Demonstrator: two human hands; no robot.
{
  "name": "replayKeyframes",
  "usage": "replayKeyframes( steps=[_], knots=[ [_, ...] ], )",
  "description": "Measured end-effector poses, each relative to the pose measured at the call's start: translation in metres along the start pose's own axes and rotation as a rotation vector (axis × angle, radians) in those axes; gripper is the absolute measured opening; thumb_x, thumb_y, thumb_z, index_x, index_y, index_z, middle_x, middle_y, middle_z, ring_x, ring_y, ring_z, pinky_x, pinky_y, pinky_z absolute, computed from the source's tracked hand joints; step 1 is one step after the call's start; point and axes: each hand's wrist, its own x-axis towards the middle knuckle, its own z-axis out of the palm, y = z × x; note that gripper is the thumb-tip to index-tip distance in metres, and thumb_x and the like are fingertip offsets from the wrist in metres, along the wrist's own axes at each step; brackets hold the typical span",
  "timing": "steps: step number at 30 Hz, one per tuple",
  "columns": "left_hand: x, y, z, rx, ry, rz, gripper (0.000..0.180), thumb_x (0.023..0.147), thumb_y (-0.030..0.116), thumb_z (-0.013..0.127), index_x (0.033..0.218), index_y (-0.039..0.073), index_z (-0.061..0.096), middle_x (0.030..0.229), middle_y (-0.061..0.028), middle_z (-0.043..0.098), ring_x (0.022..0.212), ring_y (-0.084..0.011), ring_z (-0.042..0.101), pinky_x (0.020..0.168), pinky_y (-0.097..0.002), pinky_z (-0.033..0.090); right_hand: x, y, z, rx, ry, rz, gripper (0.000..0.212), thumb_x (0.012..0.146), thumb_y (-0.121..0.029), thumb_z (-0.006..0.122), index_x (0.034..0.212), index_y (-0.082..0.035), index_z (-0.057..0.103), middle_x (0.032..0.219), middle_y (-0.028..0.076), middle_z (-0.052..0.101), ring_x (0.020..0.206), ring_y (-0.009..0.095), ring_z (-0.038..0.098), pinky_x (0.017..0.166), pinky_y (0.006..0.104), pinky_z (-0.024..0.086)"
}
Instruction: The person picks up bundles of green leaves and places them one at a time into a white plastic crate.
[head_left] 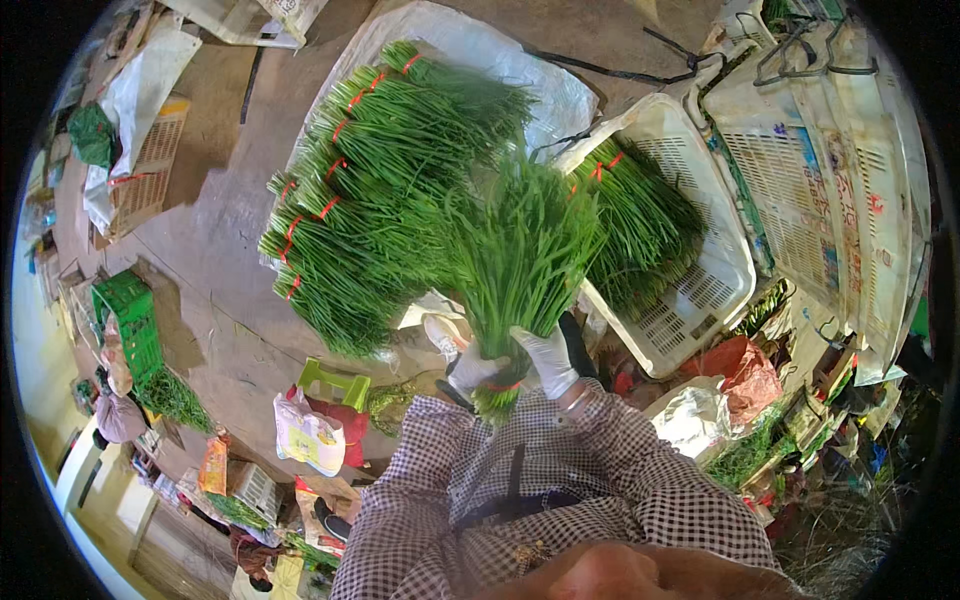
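Observation:
In front of my body I hold an upright bundle of garlic chives (515,260), its leaves fanning out away from me and its pale stem ends toward my chest. A red band (500,387) circles it near the stems. My left hand (474,369), in a white glove, is closed round the lower left side just above the band. My right hand (548,362), gloved too, grips the right side a little higher; some of its fingers are hidden. Beyond lies a heap of banded chive bundles (390,170) on a pale plastic sheet (562,85).
To the right stands a white plastic crate (735,265) with more banded chives (640,215) in it. Large covered crates (800,190) rise past it. A green stool (335,383) and a bag (308,430) sit at my left, with a green crate (128,320) farther off.

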Motion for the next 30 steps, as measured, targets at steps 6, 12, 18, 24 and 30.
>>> replayKeyframes(
  steps=[6,12,18,24,30],
  knots=[
    [0.013,0.022,0.034,-0.472,0.246,-0.072,0.059,0.081,0.025,0.073,0.13,0.003,0.051,0.118,-0.0112,0.063,0.103,-0.0267,0.064,0.09,-0.04,0.055,0.012,-0.009,-0.03,-0.076,0.199,-0.072,0.021,0.087,-0.006,0.069,0.107,-0.001,0.066,0.098,-0.001,0.067,0.083,0.009,0.059,0.074,0.0256,0.049],
    [0.028,0.062,0.084,-0.518,0.067,-0.045,0.062,0.083,0.032,0.07,0.132,0.001,0.049,0.122,-0.012,0.062,0.107,-0.0267,0.062,0.095,-0.0402,0.052,0.029,-0.016,-0.057,0.222,0.04,-0.119,0.023,0.089,-0.005,0.067,0.111,0.001,0.064,0.101,-0.001,0.066,0.088,0.011,0.06,0.08,0.0257,0.05],
    [0.047,0.039,0.081,-0.35,0.08,-0.146,0.046,0.098,0.034,0.052,0.13,0.001,0.052,0.122,-0.0133,0.062,0.106,-0.0244,0.062,0.094,-0.0369,0.051,0.01,-0.059,-0.106,-0.041,-0.08,-0.066,0.065,0.084,-0.014,0.074,0.138,0.0,0.04,0.128,0.01,0.054,0.111,0.018,0.054,0.094,0.0295,0.047],
    [0.085,0.069,0.149,-0.4,0.007,-0.388,0.045,0.101,0.033,0.046,0.133,0.002,0.05,0.124,-0.0153,0.061,0.104,-0.0264,0.064,0.093,-0.0371,0.052,-0.039,-0.135,-0.143,-1.352,-0.088,-0.853,0.088,0.062,-0.034,0.084,0.136,-0.003,0.046,0.137,0.021,0.047,0.127,0.038,0.046,0.108,0.0468,0.037],
    [0.135,0.042,0.239,-0.2,0.063,-0.398,0.053,0.096,0.043,0.058,0.123,-0.003,0.053,0.112,-0.0131,0.064,0.092,-0.0189,0.063,0.082,-0.0347,0.053,-0.041,-0.198,-0.176,-1.609,-0.237,-1.222,0.052,0.076,-0.019,0.068,0.126,-0.018,0.055,0.123,0.004,0.061,0.119,0.027,0.057,0.097,0.0421,0.047]
  ],
)
